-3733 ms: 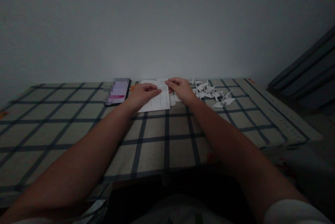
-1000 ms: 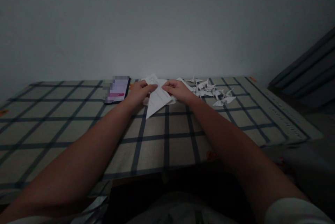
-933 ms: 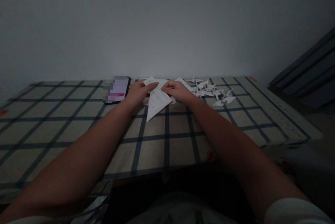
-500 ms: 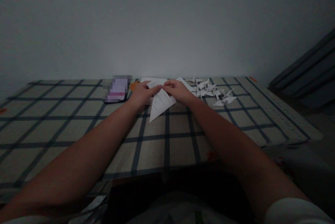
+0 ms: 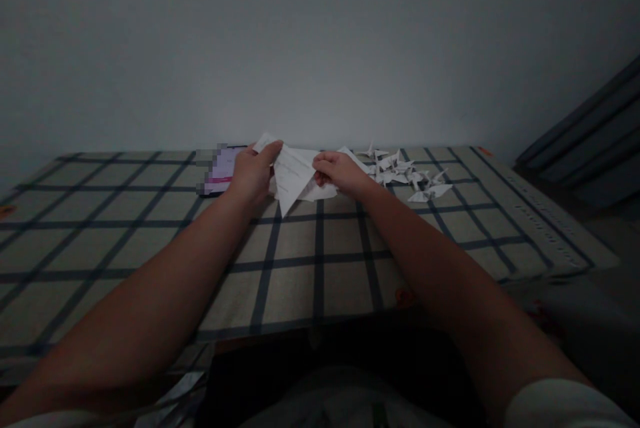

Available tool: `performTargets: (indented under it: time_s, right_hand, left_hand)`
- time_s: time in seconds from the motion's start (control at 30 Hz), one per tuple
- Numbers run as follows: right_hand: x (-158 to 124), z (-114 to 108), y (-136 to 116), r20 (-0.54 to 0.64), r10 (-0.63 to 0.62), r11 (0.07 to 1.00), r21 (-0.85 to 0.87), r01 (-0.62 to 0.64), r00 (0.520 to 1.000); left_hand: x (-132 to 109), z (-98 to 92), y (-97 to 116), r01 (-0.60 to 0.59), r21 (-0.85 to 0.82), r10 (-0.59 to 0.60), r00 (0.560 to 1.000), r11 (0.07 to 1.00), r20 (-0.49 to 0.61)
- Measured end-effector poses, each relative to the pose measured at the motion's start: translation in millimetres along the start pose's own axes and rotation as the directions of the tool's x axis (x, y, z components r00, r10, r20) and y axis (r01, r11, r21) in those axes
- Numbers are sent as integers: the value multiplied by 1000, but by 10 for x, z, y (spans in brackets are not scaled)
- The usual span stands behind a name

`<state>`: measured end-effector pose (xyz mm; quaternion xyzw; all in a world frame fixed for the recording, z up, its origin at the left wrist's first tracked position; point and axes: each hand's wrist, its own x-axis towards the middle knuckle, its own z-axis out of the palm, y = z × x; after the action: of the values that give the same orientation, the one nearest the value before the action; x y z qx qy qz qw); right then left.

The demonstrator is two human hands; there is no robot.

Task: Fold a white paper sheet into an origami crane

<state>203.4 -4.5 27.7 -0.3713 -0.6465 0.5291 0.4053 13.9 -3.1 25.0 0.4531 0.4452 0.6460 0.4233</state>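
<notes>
A creased sheet of white paper [image 5: 293, 176], its lower corner pointing toward me, is stretched between my two hands above the table. My left hand [image 5: 254, 171] is closed on the paper's left side, thumb on top. With pinched fingers, my right hand [image 5: 340, 171] grips its right corner. More white paper [image 5: 324, 192] lies beneath and behind the held sheet, partly covered by it. Just beyond my right hand sits a cluster of folded paper cranes [image 5: 395, 168].
A phone [image 5: 220, 171] with a lit screen lies left of my left hand, partly covered by it. The table wears a checked cloth [image 5: 320, 281]. A pale wall [image 5: 320, 48] rises behind it, and grey draped fabric [image 5: 595, 128] hangs at the right.
My left hand has moved left and slightly up, drawing its side of the paper away from my right hand. The paper is now spread wider, and the right hand has hardly moved.
</notes>
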Motion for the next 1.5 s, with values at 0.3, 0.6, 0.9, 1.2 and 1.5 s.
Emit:
performTargets:
  time_s: [0.3,0.6,0.9,1.2,1.5]
  right_hand:
    - [29,-42,8,-23,-21,984,176,25,1000]
    - [-4,35,-16,20,-73,997,-26,74,997]
    - [-43,9,-42,28,-59,997,-38,60,998]
    - [-21,-11,2,-83,-91,995,-45,87,992]
    - [25,-12,50,-202,-83,995,34,92,976]
  left_hand:
    - [68,-55,-22,-13,2,13,1000,1000,-22]
    - [-156,49,-25,47,72,-57,987,996,152]
    - [-8,-21,14,3,72,-1,1000,997,-25]
    - [78,-104,18,-147,217,167,983,965,-78]
    - [33,-73,24,-206,244,228,972,948,-64]
